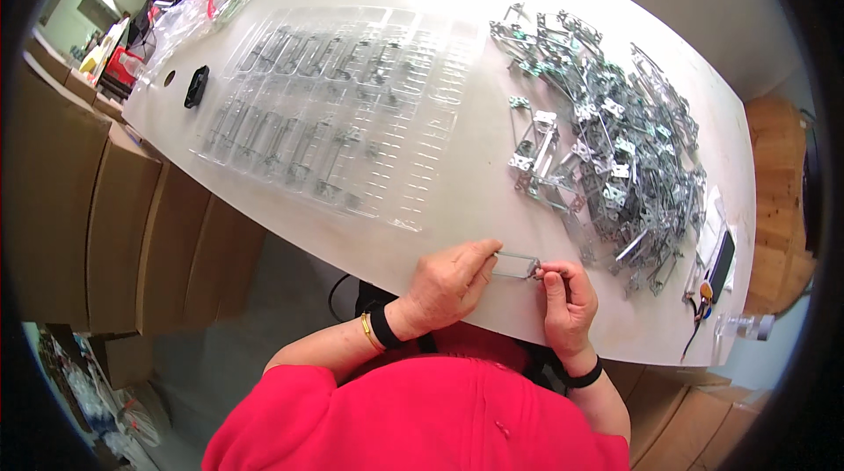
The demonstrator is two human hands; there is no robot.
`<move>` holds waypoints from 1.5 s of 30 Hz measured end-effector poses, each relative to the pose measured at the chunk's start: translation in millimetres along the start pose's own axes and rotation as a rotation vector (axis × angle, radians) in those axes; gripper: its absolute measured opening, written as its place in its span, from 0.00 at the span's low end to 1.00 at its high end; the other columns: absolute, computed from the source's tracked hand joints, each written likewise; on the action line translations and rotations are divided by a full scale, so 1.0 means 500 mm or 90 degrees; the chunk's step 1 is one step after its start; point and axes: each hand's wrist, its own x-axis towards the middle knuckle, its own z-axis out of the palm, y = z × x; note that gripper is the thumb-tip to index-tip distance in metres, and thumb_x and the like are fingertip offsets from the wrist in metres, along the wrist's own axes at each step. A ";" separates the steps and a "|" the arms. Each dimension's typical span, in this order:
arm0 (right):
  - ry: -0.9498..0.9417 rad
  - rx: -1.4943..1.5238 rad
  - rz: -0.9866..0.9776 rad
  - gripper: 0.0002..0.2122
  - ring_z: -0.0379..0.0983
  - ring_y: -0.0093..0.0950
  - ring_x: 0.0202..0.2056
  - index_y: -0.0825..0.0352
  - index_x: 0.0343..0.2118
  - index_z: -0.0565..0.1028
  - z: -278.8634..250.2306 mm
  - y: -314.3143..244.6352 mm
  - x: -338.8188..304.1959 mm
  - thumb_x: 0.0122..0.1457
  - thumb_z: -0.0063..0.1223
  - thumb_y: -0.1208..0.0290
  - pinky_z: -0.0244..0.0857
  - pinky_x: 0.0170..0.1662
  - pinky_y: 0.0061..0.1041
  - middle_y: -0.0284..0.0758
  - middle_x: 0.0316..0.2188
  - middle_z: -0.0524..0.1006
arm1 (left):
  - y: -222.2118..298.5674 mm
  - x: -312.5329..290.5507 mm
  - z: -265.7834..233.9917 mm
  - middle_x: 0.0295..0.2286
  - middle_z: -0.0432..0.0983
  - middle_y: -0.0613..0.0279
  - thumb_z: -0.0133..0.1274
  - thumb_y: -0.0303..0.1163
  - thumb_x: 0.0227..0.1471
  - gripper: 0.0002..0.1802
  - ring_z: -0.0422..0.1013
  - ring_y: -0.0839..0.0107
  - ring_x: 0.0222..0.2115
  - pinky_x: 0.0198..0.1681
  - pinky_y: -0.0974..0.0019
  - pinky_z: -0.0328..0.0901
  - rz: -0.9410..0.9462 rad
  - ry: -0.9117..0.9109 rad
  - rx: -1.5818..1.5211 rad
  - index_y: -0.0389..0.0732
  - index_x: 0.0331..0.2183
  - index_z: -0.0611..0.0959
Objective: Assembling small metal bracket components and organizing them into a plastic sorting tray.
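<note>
Near the front edge of the table, a small metal frame (533, 270) with two thin parallel rods is held between my hands. My left hand (446, 282) pinches its left end between thumb and fingers. At the other end, the curled fingers of my right hand (570, 306) close on the bracket-like end piece. Just beyond my right hand lies a big heap of similar metal frames (615, 154), tangled together. A clear plastic tray (397, 218) with rows of slots lies to the left, metal frames sitting in many of its slots.
A black oblong object (197, 87) lies near a round hole at the table's left. At the right edge are a dark slim device (723, 262), a cable and a clear bottle (749, 327). Cardboard boxes (132, 216) stand left of the table; a wooden stool (778, 198) is at right.
</note>
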 end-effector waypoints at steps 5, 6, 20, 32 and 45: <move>-0.011 -0.056 -0.012 0.05 0.76 0.22 0.36 0.68 0.44 0.80 -0.002 0.004 -0.002 0.72 0.56 0.73 0.70 0.42 0.22 0.33 0.35 0.81 | -0.004 -0.003 0.004 0.32 0.83 0.49 0.62 0.21 0.59 0.14 0.81 0.54 0.28 0.31 0.56 0.74 0.017 0.031 -0.013 0.36 0.47 0.84; -0.046 -0.061 0.023 0.06 0.76 0.21 0.41 0.69 0.46 0.78 -0.008 -0.015 0.000 0.74 0.54 0.72 0.69 0.48 0.21 0.32 0.38 0.80 | -0.005 -0.003 0.004 0.31 0.83 0.50 0.62 0.21 0.59 0.13 0.81 0.54 0.28 0.31 0.56 0.74 0.010 0.020 -0.022 0.36 0.47 0.84; -0.019 -0.071 0.038 0.06 0.76 0.24 0.39 0.70 0.43 0.78 -0.003 -0.006 -0.009 0.73 0.56 0.72 0.69 0.44 0.23 0.34 0.37 0.80 | -0.004 -0.009 -0.003 0.27 0.79 0.54 0.62 0.25 0.58 0.13 0.78 0.53 0.26 0.29 0.54 0.71 -0.018 -0.006 -0.060 0.38 0.46 0.83; -0.020 -0.085 0.068 0.07 0.74 0.21 0.40 0.69 0.45 0.77 -0.012 -0.008 -0.012 0.75 0.54 0.70 0.68 0.46 0.20 0.32 0.39 0.79 | -0.009 -0.016 0.003 0.26 0.76 0.57 0.60 0.23 0.56 0.14 0.76 0.54 0.26 0.28 0.53 0.69 -0.004 0.019 -0.098 0.37 0.45 0.80; 0.016 -0.074 0.051 0.06 0.72 0.16 0.39 0.66 0.47 0.78 -0.002 0.001 -0.005 0.76 0.52 0.69 0.67 0.43 0.17 0.27 0.40 0.79 | -0.022 -0.022 0.032 0.25 0.75 0.53 0.57 0.24 0.57 0.06 0.77 0.48 0.27 0.27 0.49 0.70 0.007 0.067 -0.090 0.40 0.35 0.75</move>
